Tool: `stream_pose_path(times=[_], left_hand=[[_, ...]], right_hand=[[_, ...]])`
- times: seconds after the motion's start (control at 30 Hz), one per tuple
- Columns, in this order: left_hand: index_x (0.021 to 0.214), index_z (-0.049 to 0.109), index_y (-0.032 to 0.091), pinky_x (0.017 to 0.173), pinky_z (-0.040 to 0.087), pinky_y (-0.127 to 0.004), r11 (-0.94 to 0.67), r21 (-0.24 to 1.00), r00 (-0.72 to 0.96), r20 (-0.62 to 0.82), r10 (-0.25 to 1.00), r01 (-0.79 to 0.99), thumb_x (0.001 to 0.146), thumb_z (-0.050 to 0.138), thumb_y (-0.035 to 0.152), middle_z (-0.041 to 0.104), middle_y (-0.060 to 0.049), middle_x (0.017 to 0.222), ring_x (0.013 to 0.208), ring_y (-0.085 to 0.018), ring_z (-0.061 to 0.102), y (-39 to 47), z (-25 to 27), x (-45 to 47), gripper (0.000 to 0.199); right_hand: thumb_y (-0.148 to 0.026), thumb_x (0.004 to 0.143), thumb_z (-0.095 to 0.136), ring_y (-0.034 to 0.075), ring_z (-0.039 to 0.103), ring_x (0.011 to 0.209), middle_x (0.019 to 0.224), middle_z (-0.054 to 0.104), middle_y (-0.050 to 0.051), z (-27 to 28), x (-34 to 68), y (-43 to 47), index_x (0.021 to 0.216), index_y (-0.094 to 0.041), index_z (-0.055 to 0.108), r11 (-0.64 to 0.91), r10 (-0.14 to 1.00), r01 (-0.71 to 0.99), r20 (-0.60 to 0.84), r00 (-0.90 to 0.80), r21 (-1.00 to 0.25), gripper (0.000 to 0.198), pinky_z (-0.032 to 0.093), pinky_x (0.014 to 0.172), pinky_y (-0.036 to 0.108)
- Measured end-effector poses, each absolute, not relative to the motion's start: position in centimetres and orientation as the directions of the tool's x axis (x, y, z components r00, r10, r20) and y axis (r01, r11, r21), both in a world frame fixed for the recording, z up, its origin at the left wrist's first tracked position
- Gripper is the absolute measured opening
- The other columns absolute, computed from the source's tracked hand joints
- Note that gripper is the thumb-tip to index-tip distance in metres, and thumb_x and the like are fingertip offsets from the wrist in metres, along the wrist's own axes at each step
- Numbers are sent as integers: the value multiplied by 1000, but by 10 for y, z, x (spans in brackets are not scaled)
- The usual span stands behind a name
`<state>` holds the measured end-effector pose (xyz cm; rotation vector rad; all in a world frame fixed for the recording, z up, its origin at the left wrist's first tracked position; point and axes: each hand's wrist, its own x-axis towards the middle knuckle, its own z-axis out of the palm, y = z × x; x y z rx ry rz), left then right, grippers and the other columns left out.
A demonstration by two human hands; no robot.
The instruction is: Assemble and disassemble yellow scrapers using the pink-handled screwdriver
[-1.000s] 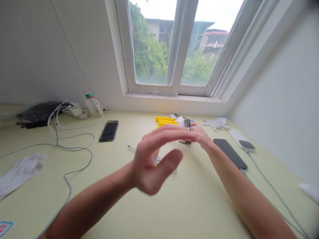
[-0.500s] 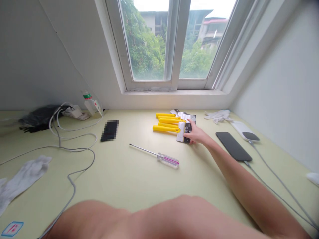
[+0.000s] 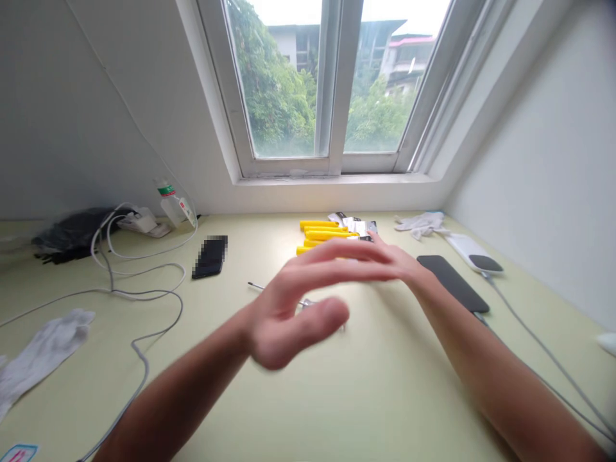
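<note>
My left hand [image 3: 293, 292] is held in the air over the middle of the table, its fingers stretched to the right and its thumb apart. Nothing shows in its grasp. Behind those fingers, my right hand [image 3: 404, 258] is at the white-and-black packaged ends of several yellow-handled tools [image 3: 332, 233]. Most of its fingers are hidden, so its hold cannot be made out. Below the left hand lies a screwdriver [image 3: 308, 303] with a clear handle, largely covered from view.
Left are a black phone [image 3: 210, 258], a bottle [image 3: 174, 206], looping cables [image 3: 149, 293], a black plastic bag [image 3: 79, 234] and a white glove [image 3: 52, 343]. Right are a dark phone [image 3: 452, 282] on a cable, a white device [image 3: 474, 253] and white gloves [image 3: 422, 223]. A window rises behind.
My left hand has come up from the lower edge and reached forward and right, now covering the screwdriver and part of the yellow-handled tools. The right hand stays almost in place.
</note>
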<state>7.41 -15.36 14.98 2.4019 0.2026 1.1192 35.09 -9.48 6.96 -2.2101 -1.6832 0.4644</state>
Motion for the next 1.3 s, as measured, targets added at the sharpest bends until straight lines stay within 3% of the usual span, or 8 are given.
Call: stream_pose_path(times=[0.13, 0.23, 0.3, 0.5, 0.77, 1.03, 1.17, 1.3], left_hand=[[120, 66, 19, 104, 48, -33, -772, 478, 618, 472, 628, 418, 97, 47, 32, 62, -9, 125, 115, -20, 61, -54, 112, 106, 32], [122, 64, 16, 108, 44, -34, -628, 387, 541, 320, 778, 675, 98, 41, 26, 63, -11, 124, 116, -20, 60, 11, 82, 128, 35], [128, 62, 18, 112, 39, -40, -603, 346, 535, 281, 797, 718, 98, 41, 29, 59, -12, 132, 125, -23, 53, 38, 69, 140, 38], [143, 47, 36, 115, 12, -66, -552, 265, 557, 62, 828, 790, 96, 36, 54, 40, -4, 154, 147, -30, 24, 72, 53, 167, 51], [142, 47, 43, 109, 30, -59, -440, 152, 458, -126, 880, 885, 95, 17, 60, 53, -7, 141, 131, -32, 47, 60, 43, 169, 58], [124, 65, 21, 93, 43, -56, -271, 58, 276, -96, 956, 961, 95, 14, 58, 65, -20, 120, 108, -36, 63, -7, 49, 151, 69], [108, 71, 19, 89, 46, -52, -242, 60, 247, -117, 962, 968, 96, 16, 59, 70, -19, 107, 102, -34, 66, -28, 54, 134, 69], [117, 66, 19, 92, 43, -57, -206, 65, 213, -126, 969, 976, 95, 14, 62, 69, -20, 112, 106, -35, 64, -38, 56, 115, 71]], right_hand=[[-38, 90, 55, 35, 64, 101, 111, 66, 20, 82, 322, -112, 137, -17, 51, -197, 957, 973, 190, 218, -122, 51, 51, 84, 48], [-30, 92, 50, 32, 56, 116, 126, 59, 19, 68, 289, -116, 133, -15, 56, 153, 920, 988, 366, -138, -13, 44, 46, 98, 43], [-29, 92, 51, 31, 51, 125, 137, 53, 17, 51, 274, -110, 136, -18, 55, 302, 895, 951, 362, -261, -60, 46, 42, 105, 43], [-18, 90, 50, 31, 56, 115, 118, 61, 18, 11, 280, -80, 125, -19, 63, 263, 937, 946, 282, -204, -190, 37, 46, 98, 45], [-21, 91, 50, 31, 51, 116, 109, 61, 17, 0, 291, -76, 104, -16, 61, 294, 908, 907, 386, -166, -301, 18, 41, 103, 49], [-26, 94, 41, 25, 51, 114, 112, 59, 14, -14, 301, -60, 100, -16, 56, 408, 867, 799, 461, -188, -442, 18, 41, 105, 42], [-17, 87, 42, 22, 54, 105, 105, 60, 11, -17, 293, -43, 99, -17, 53, 479, 848, 735, 470, -246, -480, 16, 46, 98, 40], [-16, 87, 41, 21, 56, 104, 104, 62, 10, -15, 284, -28, 94, -19, 54, 533, 829, 681, 469, -303, -503, 15, 46, 98, 40]])
